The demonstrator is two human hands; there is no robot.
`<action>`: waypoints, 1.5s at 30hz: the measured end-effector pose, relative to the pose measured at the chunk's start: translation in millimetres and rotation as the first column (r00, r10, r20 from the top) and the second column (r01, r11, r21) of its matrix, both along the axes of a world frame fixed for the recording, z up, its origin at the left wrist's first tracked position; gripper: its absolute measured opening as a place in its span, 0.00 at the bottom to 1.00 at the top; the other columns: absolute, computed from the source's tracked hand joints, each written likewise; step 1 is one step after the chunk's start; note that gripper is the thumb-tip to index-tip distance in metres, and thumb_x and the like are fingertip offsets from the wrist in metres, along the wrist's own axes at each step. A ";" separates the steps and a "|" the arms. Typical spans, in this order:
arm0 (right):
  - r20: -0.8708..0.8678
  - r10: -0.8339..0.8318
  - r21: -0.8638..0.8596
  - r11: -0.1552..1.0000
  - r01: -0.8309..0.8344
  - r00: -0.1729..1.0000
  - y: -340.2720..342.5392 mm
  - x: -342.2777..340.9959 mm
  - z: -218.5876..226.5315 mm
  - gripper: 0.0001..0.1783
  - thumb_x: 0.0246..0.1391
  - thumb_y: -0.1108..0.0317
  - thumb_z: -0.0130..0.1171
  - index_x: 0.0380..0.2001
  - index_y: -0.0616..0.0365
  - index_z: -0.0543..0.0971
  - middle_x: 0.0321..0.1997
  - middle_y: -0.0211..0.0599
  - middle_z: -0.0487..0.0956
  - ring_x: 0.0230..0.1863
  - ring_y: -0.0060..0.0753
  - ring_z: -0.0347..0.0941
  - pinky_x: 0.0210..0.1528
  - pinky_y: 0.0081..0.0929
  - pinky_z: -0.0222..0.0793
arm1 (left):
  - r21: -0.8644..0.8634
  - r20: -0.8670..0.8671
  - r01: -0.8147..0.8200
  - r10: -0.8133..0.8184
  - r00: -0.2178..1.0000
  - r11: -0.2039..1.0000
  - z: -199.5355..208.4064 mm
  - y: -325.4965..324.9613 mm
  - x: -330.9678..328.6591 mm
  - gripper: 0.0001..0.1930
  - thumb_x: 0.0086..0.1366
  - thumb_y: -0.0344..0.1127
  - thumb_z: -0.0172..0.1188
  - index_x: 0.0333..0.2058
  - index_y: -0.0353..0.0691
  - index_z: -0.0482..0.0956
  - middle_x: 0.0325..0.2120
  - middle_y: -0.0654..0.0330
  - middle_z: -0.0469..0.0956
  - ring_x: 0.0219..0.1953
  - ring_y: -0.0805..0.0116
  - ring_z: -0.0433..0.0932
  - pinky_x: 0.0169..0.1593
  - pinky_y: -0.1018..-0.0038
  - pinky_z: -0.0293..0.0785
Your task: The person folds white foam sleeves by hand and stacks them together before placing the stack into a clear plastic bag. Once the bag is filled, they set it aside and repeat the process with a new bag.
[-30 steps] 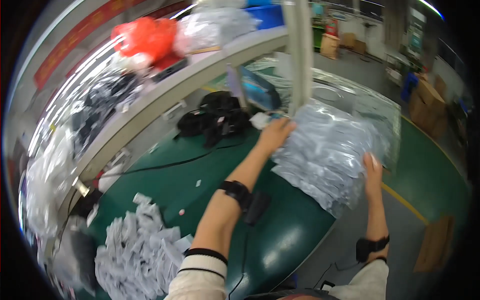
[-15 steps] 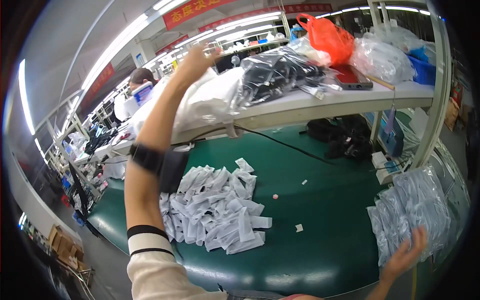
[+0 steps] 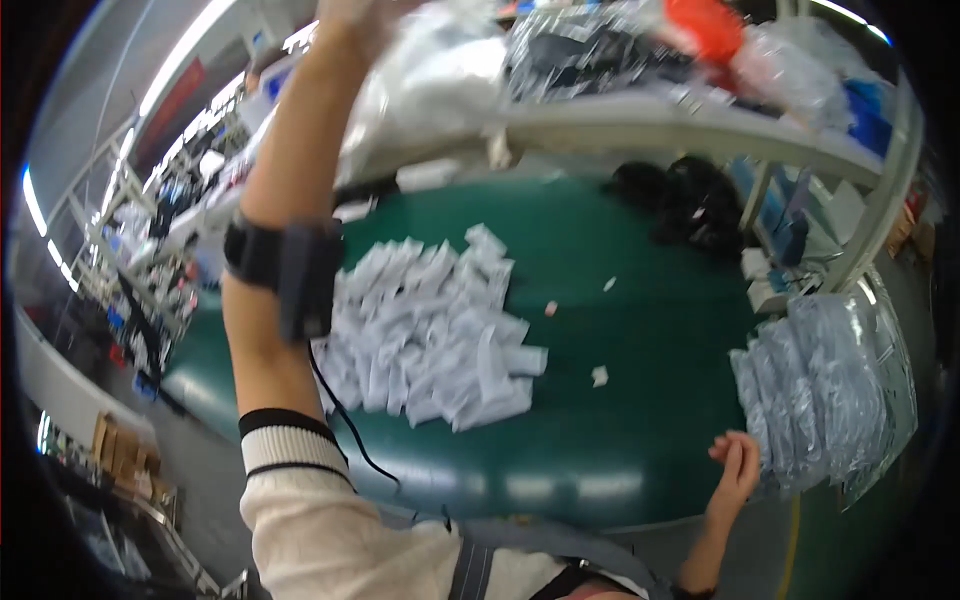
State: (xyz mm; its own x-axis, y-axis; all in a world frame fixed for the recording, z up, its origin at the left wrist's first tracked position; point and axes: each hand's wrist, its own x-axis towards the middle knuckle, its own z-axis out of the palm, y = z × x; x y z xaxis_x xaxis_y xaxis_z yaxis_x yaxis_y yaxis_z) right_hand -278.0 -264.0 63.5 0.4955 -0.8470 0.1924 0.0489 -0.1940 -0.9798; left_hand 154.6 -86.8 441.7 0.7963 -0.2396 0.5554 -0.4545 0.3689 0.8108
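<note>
The left hand [image 3: 355, 12] reaches up to the shelf [image 3: 720, 135] above the bench, into a soft white plastic bag [image 3: 430, 75] lying on it. The picture's top edge cuts the hand off and blurs it, so I cannot tell whether its fingers are closed on the bag or only pressing against it. Just right of those fingers along the shelf lie dark bagged goods [image 3: 590, 50], then a red bag [image 3: 705, 25] and clear ones.

Below the raised forearm, which wears a black wrist strap [image 3: 285, 262] with a cable trailing down, a heap of small white packets [image 3: 430, 335] spreads over the green table [image 3: 640, 440]; a few scraps lie apart from it.

The right hand [image 3: 735, 465] hangs low at the near table edge, fingers loosely curled and holding nothing, its fingertips just beside a stack of clear-wrapped grey packs [image 3: 825, 400].

To handle the bag well, I judge the fingers should gather a firm fold of its plastic instead of a loose corner, and draw it clear of the shelf lip without dragging the neighbouring dark bags off.
</note>
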 end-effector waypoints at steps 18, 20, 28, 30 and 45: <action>0.286 0.568 0.679 0.449 -0.581 0.772 8.8 42.1 -44.5 0.31 0.64 0.46 0.45 0.55 0.65 0.70 0.50 0.48 0.78 0.54 0.40 0.74 0.51 0.32 0.73 | 0.816 0.552 -0.115 -0.706 0.444 0.566 -450.3 100.8 -157.6 0.13 0.54 0.30 0.55 0.40 0.45 0.75 0.47 0.56 0.75 0.58 0.61 0.69 0.66 0.53 0.55; 0.041 0.601 0.586 0.633 -0.506 0.798 18.8 36.5 -50.5 0.27 0.63 0.50 0.48 0.52 0.64 0.71 0.45 0.45 0.79 0.48 0.35 0.75 0.47 0.29 0.72 | 0.797 0.586 -0.143 -0.693 0.421 0.587 -446.4 96.3 -154.7 0.15 0.53 0.29 0.55 0.41 0.45 0.76 0.48 0.56 0.75 0.59 0.61 0.69 0.66 0.53 0.54; -0.215 0.013 0.260 0.965 0.044 0.977 54.3 24.5 -77.4 0.13 0.61 0.61 0.56 0.26 0.55 0.73 0.18 0.24 0.72 0.18 0.14 0.64 0.18 0.16 0.56 | 0.699 0.430 -0.036 -0.379 0.819 0.715 -396.2 71.0 -218.8 0.22 0.52 0.34 0.64 0.48 0.42 0.74 0.44 0.53 0.75 0.47 0.52 0.74 0.49 0.57 0.71; -0.042 -0.072 0.396 0.915 0.083 0.997 85.0 28.6 -64.6 0.15 0.62 0.58 0.55 0.24 0.53 0.73 0.20 0.24 0.71 0.19 0.13 0.64 0.20 0.16 0.56 | 0.735 0.138 0.225 -0.466 0.874 0.639 -396.1 50.2 -280.7 0.19 0.57 0.38 0.62 0.47 0.41 0.73 0.41 0.52 0.76 0.40 0.51 0.76 0.42 0.59 0.75; -0.399 -0.346 -0.725 0.687 -0.060 0.849 112.6 27.2 -6.5 0.11 0.58 0.74 0.52 0.44 0.59 0.75 0.42 0.41 0.77 0.44 0.39 0.75 0.48 0.31 0.69 | -0.150 -0.841 0.553 -0.400 0.365 0.820 -435.3 17.1 -212.3 0.07 0.70 0.37 0.50 0.39 0.41 0.68 0.26 0.61 0.76 0.29 0.71 0.76 0.31 0.70 0.73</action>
